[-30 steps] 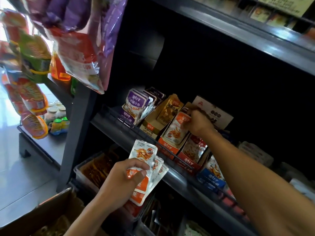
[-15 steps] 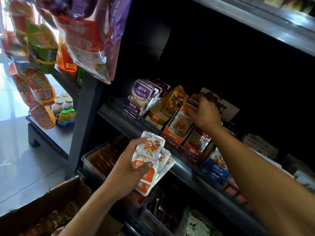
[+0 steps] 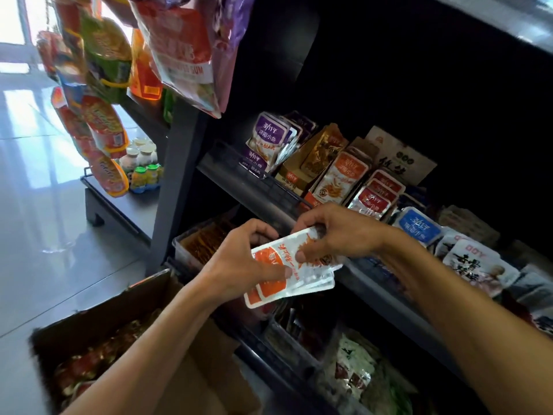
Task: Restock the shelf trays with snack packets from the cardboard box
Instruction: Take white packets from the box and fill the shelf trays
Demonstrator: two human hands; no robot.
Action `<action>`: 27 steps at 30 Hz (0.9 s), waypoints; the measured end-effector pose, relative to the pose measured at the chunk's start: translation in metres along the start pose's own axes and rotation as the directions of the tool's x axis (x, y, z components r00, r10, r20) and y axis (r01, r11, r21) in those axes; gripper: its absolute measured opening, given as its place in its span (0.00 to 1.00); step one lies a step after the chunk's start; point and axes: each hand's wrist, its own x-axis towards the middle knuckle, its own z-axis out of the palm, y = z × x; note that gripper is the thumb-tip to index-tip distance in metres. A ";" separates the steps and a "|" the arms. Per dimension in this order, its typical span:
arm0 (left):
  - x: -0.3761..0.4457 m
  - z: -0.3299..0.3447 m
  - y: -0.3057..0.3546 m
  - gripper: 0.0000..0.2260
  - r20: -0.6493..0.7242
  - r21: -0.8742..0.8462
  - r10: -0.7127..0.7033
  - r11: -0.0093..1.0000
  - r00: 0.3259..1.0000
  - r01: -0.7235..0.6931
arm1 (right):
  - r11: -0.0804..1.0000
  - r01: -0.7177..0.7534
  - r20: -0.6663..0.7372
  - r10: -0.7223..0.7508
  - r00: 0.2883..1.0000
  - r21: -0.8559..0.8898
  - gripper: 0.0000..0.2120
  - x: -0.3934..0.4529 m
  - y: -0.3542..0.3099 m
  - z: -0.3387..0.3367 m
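my left hand (image 3: 236, 265) grips packets (image 3: 288, 272) | my right hand (image 3: 335, 235) pinches top one | long side runs left-near to right-far

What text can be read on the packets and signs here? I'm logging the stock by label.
"深海小鱼" on the purple packet.
"深海小鱼", blurrier, on the blue packet.
"GUM", the end of a longer word, on the hanging bag.
The held orange packets, shelf orange packets and cardboard sign: too blurred.
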 end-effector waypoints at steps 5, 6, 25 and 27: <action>-0.003 0.003 -0.006 0.32 -0.160 -0.583 -0.153 0.812 0.975 0.032 | 0.914 0.028 -0.300 0.104 0.948 0.404 0.08 -0.005 0.009 0.015; -0.002 0.003 -0.006 0.30 -0.119 -0.725 -0.169 0.688 0.978 0.030 | 0.848 0.069 -0.386 0.166 0.908 0.526 0.08 -0.004 0.010 0.023; -0.009 0.022 -0.014 0.14 0.068 -0.543 -0.109 0.830 0.992 0.128 | 0.740 0.151 -0.489 0.263 0.832 0.655 0.24 0.009 -0.022 0.093; -0.011 0.020 -0.019 0.20 0.083 -0.458 -0.098 0.880 0.992 0.126 | 0.674 0.202 -0.517 0.304 0.800 0.710 0.25 0.013 -0.020 0.091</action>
